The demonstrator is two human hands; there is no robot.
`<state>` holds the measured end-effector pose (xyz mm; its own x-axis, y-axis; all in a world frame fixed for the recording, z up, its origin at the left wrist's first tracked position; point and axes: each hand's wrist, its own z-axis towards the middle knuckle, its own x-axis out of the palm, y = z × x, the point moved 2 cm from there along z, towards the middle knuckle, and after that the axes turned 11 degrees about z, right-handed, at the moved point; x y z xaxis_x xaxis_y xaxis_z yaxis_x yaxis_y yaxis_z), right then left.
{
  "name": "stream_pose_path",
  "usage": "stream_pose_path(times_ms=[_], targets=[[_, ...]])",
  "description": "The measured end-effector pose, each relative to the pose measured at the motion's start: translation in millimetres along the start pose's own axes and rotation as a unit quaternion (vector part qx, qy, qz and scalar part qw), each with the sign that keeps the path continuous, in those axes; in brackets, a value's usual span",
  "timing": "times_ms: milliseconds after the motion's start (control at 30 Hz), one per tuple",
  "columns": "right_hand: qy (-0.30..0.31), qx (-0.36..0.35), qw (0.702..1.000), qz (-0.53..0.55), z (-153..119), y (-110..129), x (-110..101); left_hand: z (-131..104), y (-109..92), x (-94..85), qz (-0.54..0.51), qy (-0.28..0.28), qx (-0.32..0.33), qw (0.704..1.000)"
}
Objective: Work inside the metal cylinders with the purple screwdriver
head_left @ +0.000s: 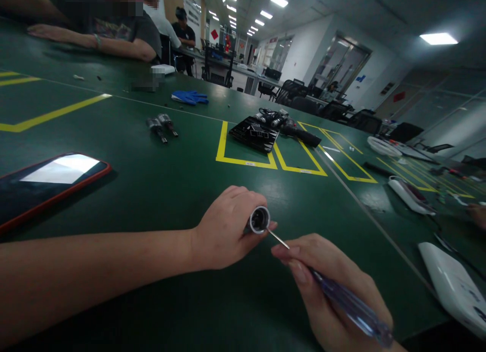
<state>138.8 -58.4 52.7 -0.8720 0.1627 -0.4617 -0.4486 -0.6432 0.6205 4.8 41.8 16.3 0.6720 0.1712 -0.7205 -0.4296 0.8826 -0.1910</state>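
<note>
My left hand [230,225] is closed around a metal cylindrical connector [259,220], whose round open end faces me and shows a dark inside. In my right hand [334,286] is a screwdriver [351,309] with a clear purplish handle and a thin metal shaft. Its tip reaches the lower right rim of the connector; whether it sits in a screw there I cannot tell. Fingers of the right hand wrap the handle and pinch near the shaft. Both hands are above the green table [170,200].
Two similar metal connectors [162,126] lie ahead to the left, before a blue glove [190,97]. A phone [49,185] rests at left. Black bags [254,133] and cabled parts [273,117] lie within yellow tape. A white device [453,286] is at right. Another person [114,33] sits across.
</note>
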Motion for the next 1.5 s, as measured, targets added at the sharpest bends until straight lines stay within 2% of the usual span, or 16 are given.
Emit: stream_pose_path(times_ms=[200,400,667,833,1133,1500], targets=[[0.019,-0.076,0.997,-0.027,0,2,3,0,0,0.8,0.006,0.015,-0.003,1.000],[0.030,-0.042,0.997,-0.055,7,5,-2,0,0,0.9,-0.005,0.005,0.015,1.000],[0.078,-0.013,0.990,-0.121,49,10,-10,-1,1,-2.5,-0.043,0.017,0.004,0.999],[0.051,-0.051,0.989,-0.131,67,11,-8,-1,2,-5.0,-0.075,-0.010,-0.022,0.997],[0.036,-0.058,0.995,-0.068,65,7,-4,-2,0,-8.2,-0.090,-0.053,-0.005,0.994],[0.017,-0.061,0.997,-0.054,60,10,-5,-1,-2,-9.8,-0.092,-0.028,0.011,0.995]])
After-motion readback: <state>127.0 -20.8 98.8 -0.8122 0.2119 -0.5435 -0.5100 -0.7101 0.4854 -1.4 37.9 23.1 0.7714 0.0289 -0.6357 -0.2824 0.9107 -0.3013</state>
